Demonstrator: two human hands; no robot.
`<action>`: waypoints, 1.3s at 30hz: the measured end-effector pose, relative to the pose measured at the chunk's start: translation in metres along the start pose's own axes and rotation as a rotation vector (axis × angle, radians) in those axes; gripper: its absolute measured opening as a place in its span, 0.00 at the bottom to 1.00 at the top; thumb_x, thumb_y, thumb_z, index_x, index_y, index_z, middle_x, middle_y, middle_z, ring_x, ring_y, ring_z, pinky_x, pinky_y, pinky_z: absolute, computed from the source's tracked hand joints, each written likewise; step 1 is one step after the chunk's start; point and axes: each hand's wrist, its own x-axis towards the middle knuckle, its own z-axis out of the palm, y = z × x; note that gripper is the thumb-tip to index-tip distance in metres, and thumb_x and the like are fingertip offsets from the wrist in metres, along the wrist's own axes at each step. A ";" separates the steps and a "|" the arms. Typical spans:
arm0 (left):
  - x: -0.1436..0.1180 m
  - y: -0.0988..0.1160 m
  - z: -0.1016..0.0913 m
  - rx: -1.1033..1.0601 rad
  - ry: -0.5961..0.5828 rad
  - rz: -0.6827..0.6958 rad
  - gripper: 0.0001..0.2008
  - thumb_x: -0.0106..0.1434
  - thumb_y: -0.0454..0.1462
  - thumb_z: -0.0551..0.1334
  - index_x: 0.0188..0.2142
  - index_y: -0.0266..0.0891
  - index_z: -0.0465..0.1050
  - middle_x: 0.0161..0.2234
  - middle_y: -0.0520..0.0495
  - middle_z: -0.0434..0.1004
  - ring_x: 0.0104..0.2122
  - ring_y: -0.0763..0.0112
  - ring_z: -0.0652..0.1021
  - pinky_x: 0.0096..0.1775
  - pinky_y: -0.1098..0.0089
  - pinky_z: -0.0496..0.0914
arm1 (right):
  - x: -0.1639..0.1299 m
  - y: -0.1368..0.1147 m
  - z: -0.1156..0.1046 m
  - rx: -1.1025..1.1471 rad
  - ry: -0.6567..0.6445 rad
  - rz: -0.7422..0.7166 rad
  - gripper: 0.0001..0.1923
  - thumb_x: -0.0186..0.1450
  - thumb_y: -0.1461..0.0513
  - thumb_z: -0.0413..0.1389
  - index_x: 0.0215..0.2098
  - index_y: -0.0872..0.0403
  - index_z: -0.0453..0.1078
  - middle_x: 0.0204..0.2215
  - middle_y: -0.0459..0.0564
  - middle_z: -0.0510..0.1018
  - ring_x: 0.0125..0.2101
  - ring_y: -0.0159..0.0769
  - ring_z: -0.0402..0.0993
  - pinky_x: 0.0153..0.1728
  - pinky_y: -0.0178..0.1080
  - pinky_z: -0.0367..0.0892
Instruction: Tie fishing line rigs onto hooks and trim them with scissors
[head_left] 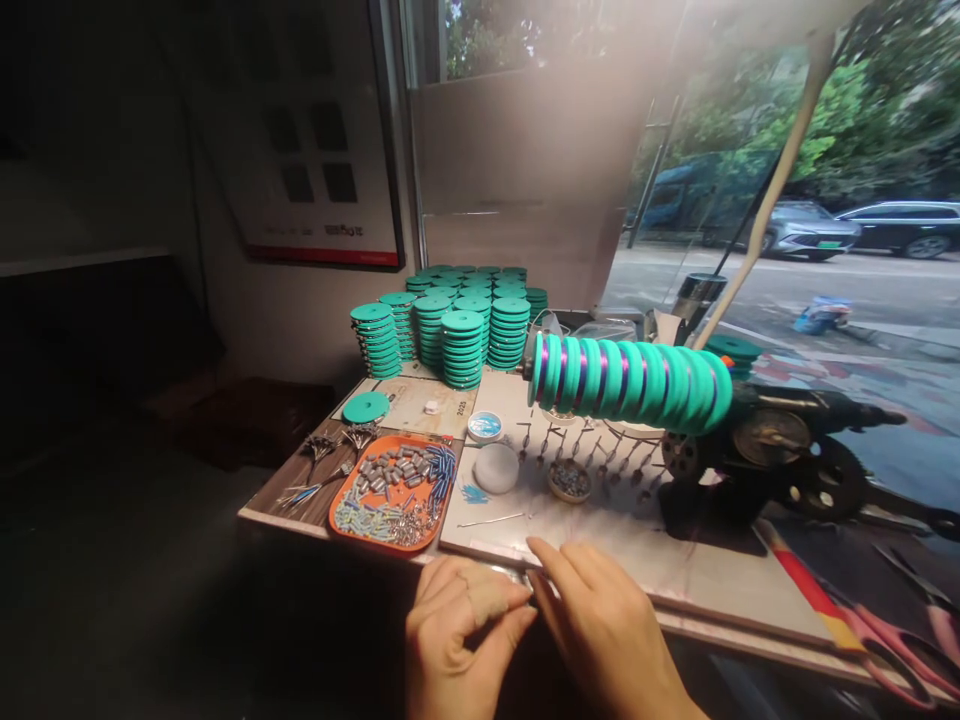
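Two hands [536, 625] pinching together, round teal discs [450, 325] stacked, oval orange tray [339, 500]

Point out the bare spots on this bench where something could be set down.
Bare: the pale board between the hands and the dark machine; less between the orange tray and loose pin. Crowded: teal spool stacks behind, scissors at right.
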 end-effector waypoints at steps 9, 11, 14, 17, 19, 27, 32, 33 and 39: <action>0.002 0.002 -0.001 0.036 -0.103 0.025 0.03 0.57 0.32 0.62 0.28 0.41 0.72 0.23 0.53 0.77 0.25 0.70 0.76 0.32 0.68 0.69 | -0.003 -0.006 0.000 0.031 0.019 -0.002 0.18 0.68 0.65 0.38 0.36 0.60 0.70 0.18 0.47 0.70 0.19 0.32 0.66 0.21 0.35 0.59; 0.002 0.002 -0.001 0.034 -0.108 0.032 0.03 0.56 0.31 0.62 0.28 0.40 0.72 0.23 0.53 0.77 0.25 0.71 0.76 0.32 0.68 0.68 | -0.003 -0.007 0.001 0.035 0.028 -0.003 0.17 0.67 0.66 0.39 0.36 0.60 0.69 0.18 0.48 0.70 0.19 0.33 0.66 0.22 0.35 0.60; 0.001 0.002 -0.002 0.019 -0.103 0.025 0.04 0.56 0.30 0.62 0.28 0.40 0.71 0.23 0.54 0.76 0.25 0.71 0.76 0.32 0.69 0.68 | -0.004 -0.007 -0.002 0.102 0.022 0.000 0.15 0.66 0.66 0.40 0.38 0.60 0.68 0.20 0.48 0.71 0.20 0.34 0.67 0.22 0.35 0.62; -0.002 0.000 -0.001 -0.022 -0.096 -0.048 0.04 0.56 0.31 0.61 0.26 0.40 0.70 0.22 0.54 0.75 0.25 0.72 0.75 0.31 0.70 0.68 | -0.006 -0.007 -0.009 0.342 -0.040 0.039 0.10 0.65 0.66 0.45 0.41 0.58 0.65 0.24 0.49 0.72 0.24 0.33 0.69 0.25 0.32 0.65; -0.006 -0.001 0.000 -0.065 -0.089 -0.106 0.05 0.57 0.32 0.61 0.25 0.40 0.70 0.22 0.54 0.74 0.25 0.72 0.74 0.30 0.71 0.68 | -0.009 -0.007 -0.015 0.515 -0.067 0.102 0.06 0.63 0.67 0.48 0.38 0.55 0.65 0.25 0.47 0.72 0.26 0.31 0.69 0.26 0.30 0.65; -0.016 -0.006 0.005 -0.103 -0.108 -0.192 0.04 0.57 0.35 0.62 0.26 0.40 0.73 0.22 0.53 0.74 0.25 0.70 0.74 0.30 0.70 0.68 | -0.019 -0.013 -0.020 0.644 -0.032 0.284 0.06 0.64 0.65 0.48 0.33 0.52 0.67 0.23 0.45 0.69 0.24 0.30 0.67 0.25 0.31 0.63; -0.015 -0.005 0.006 -0.080 -0.069 -0.138 0.03 0.56 0.34 0.63 0.25 0.40 0.73 0.20 0.53 0.74 0.23 0.71 0.74 0.28 0.70 0.68 | -0.014 -0.009 -0.027 0.528 -0.090 0.177 0.06 0.63 0.66 0.49 0.30 0.53 0.66 0.22 0.44 0.69 0.23 0.30 0.67 0.23 0.31 0.63; -0.014 -0.005 0.006 -0.074 -0.063 -0.117 0.03 0.56 0.34 0.63 0.25 0.40 0.73 0.20 0.53 0.74 0.23 0.71 0.74 0.28 0.70 0.68 | -0.014 -0.009 -0.028 0.505 -0.111 0.158 0.06 0.63 0.67 0.49 0.30 0.53 0.66 0.22 0.45 0.69 0.23 0.30 0.67 0.23 0.31 0.63; -0.013 -0.004 0.006 -0.021 -0.078 -0.065 0.03 0.55 0.32 0.63 0.26 0.40 0.73 0.22 0.53 0.75 0.25 0.70 0.74 0.30 0.69 0.68 | -0.016 -0.010 -0.027 0.436 -0.142 0.123 0.05 0.62 0.68 0.49 0.31 0.54 0.65 0.24 0.46 0.69 0.25 0.32 0.66 0.26 0.33 0.62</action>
